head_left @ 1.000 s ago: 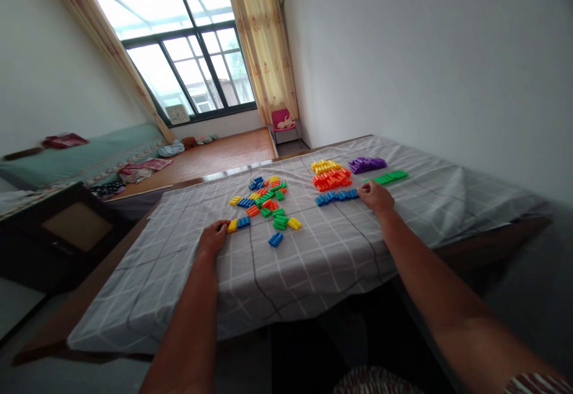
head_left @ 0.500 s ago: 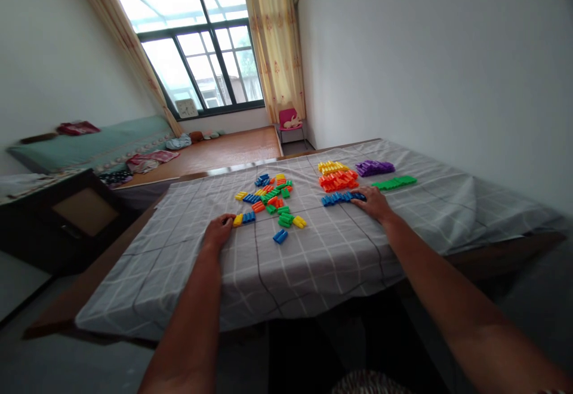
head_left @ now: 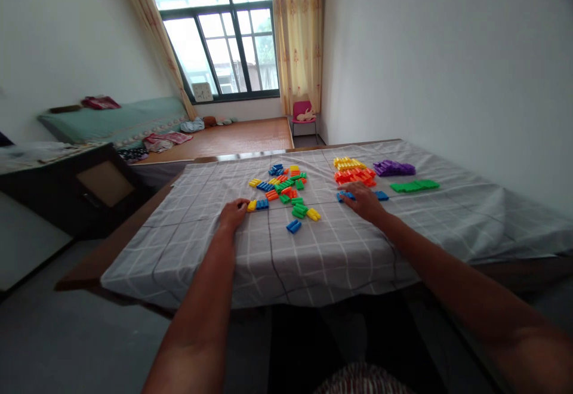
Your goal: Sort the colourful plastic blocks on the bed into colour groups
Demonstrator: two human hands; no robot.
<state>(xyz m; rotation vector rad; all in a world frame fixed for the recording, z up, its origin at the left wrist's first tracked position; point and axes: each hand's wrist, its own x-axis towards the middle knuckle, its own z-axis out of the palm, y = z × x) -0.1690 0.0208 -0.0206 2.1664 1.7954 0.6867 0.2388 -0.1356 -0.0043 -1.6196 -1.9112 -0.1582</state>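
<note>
My left hand (head_left: 233, 214) rests on the cloth with its fingertips at a yellow piece (head_left: 252, 206), which lies beside blue pieces (head_left: 262, 204); whether it grips is too small to tell. Over the row of blue pieces (head_left: 381, 196) is my right hand (head_left: 362, 200), fingers spread, covering the row's middle. Mixed pieces (head_left: 284, 186) in green, orange, yellow and blue lie scattered between my hands. Behind my right hand are an orange group (head_left: 355, 177) and a yellow group (head_left: 349, 163). Further right are a purple group (head_left: 394, 168) and a green row (head_left: 415, 186).
A grey checked cloth (head_left: 188, 251) covers the table. A dark cabinet (head_left: 89, 185) stands at the left. Beyond the table are a low wooden platform (head_left: 250, 134), a pink chair (head_left: 304, 113) and a window. A white wall runs along the right.
My right hand has moved left along the blue row, from its right end to its middle. My left hand stays by the yellow piece. The whole view has shifted with the camera.
</note>
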